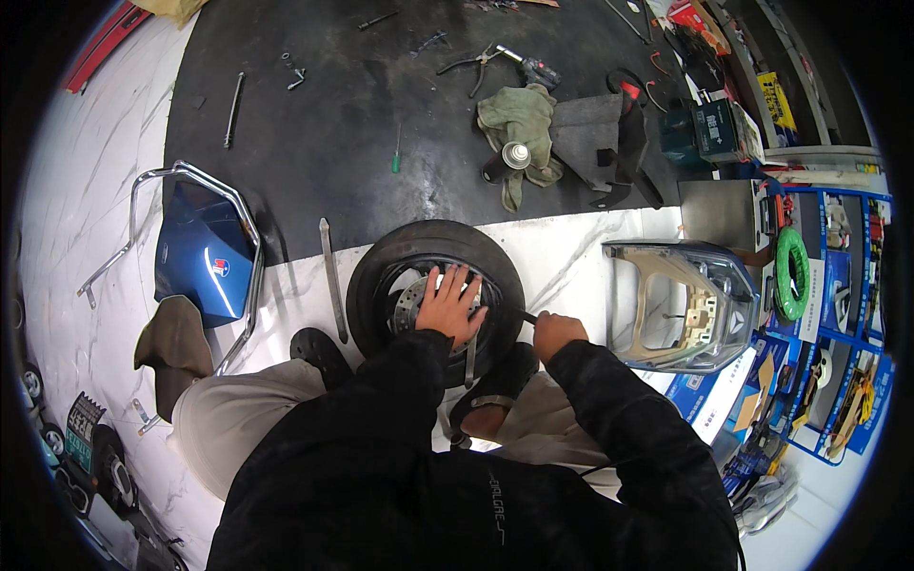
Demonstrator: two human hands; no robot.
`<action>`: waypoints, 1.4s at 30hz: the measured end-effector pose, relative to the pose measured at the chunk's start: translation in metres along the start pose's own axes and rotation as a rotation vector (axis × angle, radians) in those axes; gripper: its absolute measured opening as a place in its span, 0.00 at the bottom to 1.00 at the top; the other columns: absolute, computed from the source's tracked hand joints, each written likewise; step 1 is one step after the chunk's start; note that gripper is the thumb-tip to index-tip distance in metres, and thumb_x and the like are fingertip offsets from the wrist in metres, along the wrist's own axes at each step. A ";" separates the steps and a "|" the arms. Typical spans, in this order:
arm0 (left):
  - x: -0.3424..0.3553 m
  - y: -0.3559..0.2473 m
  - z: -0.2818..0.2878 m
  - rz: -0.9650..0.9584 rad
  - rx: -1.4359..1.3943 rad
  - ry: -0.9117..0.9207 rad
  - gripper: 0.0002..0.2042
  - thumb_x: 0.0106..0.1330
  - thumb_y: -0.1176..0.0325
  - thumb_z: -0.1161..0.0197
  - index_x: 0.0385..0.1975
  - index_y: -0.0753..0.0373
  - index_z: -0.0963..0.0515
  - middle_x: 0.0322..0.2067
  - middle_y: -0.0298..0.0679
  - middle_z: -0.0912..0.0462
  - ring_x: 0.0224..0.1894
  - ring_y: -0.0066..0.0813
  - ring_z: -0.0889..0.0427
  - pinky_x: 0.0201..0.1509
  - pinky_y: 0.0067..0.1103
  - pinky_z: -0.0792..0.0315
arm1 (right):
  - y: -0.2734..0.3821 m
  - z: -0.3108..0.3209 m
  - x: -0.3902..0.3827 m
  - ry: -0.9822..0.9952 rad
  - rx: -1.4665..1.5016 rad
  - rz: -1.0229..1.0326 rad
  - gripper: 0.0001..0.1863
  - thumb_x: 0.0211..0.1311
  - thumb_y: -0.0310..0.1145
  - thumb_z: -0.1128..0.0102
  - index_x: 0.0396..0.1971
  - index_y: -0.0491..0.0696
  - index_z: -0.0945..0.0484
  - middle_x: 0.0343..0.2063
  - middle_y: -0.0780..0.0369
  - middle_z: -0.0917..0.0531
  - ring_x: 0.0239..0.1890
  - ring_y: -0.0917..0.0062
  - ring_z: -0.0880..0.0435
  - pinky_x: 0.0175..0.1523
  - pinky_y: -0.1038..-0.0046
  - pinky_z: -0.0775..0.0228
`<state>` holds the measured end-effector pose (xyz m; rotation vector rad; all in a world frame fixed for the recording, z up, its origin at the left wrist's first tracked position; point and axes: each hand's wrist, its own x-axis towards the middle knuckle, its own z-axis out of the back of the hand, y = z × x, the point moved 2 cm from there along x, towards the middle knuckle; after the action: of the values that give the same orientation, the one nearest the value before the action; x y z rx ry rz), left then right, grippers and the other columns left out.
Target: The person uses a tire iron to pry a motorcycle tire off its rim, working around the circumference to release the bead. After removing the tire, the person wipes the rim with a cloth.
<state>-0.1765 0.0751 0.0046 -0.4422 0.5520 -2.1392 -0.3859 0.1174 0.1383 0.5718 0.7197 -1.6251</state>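
Observation:
A small scooter-type wheel with a black tyre [367, 271] lies flat on the floor between my feet. My left hand [451, 305] rests on its rim and brake disc [407, 303], fingers stretched and spread. At the tyre's right side my right hand [560, 335] is closed round a dark tyre lever [529, 317], whose tip reaches the tyre's edge. A second, metal lever [470, 362] stands at the near side of the rim, partly hidden by my left sleeve. Left of the tyre, another long flat lever [332, 276] lies on the floor.
A blue body panel [205, 257] with a chrome tube frame [253, 228] lies left; a clear-and-beige light housing [681, 309] lies right. On the black mat [314, 124] are pliers [481, 67], a green screwdriver [397, 157], a spray can [515, 156] and a cloth [519, 109]. Blue shelving [828, 314] stands right.

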 end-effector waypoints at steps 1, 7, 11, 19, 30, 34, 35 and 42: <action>0.001 0.000 0.000 0.012 -0.008 -0.015 0.32 0.75 0.46 0.34 0.74 0.58 0.22 0.76 0.51 0.27 0.81 0.50 0.34 0.88 0.55 0.52 | -0.004 0.010 -0.006 -0.020 -0.007 0.043 0.11 0.75 0.35 0.43 0.41 0.44 0.15 0.37 0.52 0.06 0.41 0.57 0.04 0.46 0.54 0.13; 0.003 -0.006 -0.006 0.100 0.095 -0.080 0.33 0.75 0.46 0.34 0.74 0.59 0.23 0.77 0.53 0.29 0.81 0.54 0.34 0.87 0.58 0.53 | -0.125 0.082 -0.045 0.001 -0.127 0.046 0.18 0.78 0.49 0.36 0.41 0.49 0.08 0.36 0.51 0.07 0.42 0.53 0.06 0.47 0.49 0.13; 0.007 -0.010 -0.014 0.182 0.099 -0.098 0.33 0.76 0.46 0.36 0.76 0.58 0.24 0.77 0.53 0.29 0.81 0.56 0.35 0.87 0.60 0.54 | -0.188 0.042 0.015 -0.255 0.238 -0.123 0.24 0.83 0.49 0.42 0.41 0.41 0.13 0.39 0.42 0.09 0.45 0.41 0.10 0.53 0.43 0.17; -0.006 0.023 0.019 0.099 -0.019 0.005 0.36 0.78 0.48 0.36 0.82 0.58 0.33 0.81 0.56 0.36 0.85 0.58 0.43 0.88 0.54 0.54 | -0.088 -0.149 0.147 -0.243 0.679 -0.198 0.24 0.82 0.48 0.44 0.51 0.39 0.13 0.48 0.41 0.09 0.56 0.42 0.12 0.64 0.47 0.20; -0.056 0.083 0.047 0.518 0.171 -0.156 0.39 0.76 0.43 0.36 0.82 0.56 0.34 0.78 0.59 0.34 0.82 0.64 0.40 0.83 0.64 0.50 | 0.028 -0.118 0.074 -0.461 0.732 -0.370 0.22 0.76 0.47 0.40 0.53 0.43 0.24 0.38 0.41 0.09 0.42 0.40 0.09 0.50 0.41 0.17; -0.057 0.056 0.041 0.457 0.172 0.001 0.44 0.74 0.36 0.37 0.84 0.53 0.36 0.83 0.58 0.41 0.86 0.62 0.47 0.82 0.71 0.58 | 0.066 -0.128 0.029 -0.351 0.682 -0.171 0.29 0.73 0.51 0.36 0.59 0.41 0.24 0.40 0.41 0.09 0.45 0.40 0.08 0.56 0.43 0.16; -0.057 0.050 0.041 0.432 0.173 0.049 0.45 0.73 0.35 0.36 0.84 0.52 0.37 0.83 0.58 0.42 0.86 0.62 0.48 0.82 0.72 0.58 | 0.075 -0.134 0.023 -0.254 0.590 -0.088 0.29 0.73 0.51 0.36 0.58 0.41 0.24 0.42 0.41 0.09 0.47 0.41 0.08 0.57 0.44 0.16; -0.058 0.037 0.043 0.621 -0.001 0.313 0.55 0.70 0.37 0.29 0.90 0.46 0.56 0.83 0.51 0.40 0.88 0.55 0.51 0.81 0.73 0.55 | 0.106 -0.163 0.028 -0.217 0.672 -0.253 0.33 0.72 0.50 0.31 0.60 0.36 0.25 0.49 0.38 0.10 0.52 0.43 0.08 0.59 0.48 0.15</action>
<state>-0.0978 0.0930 0.0142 0.0732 0.7520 -1.6073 -0.2902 0.2067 -0.0084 0.7817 0.0658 -2.1367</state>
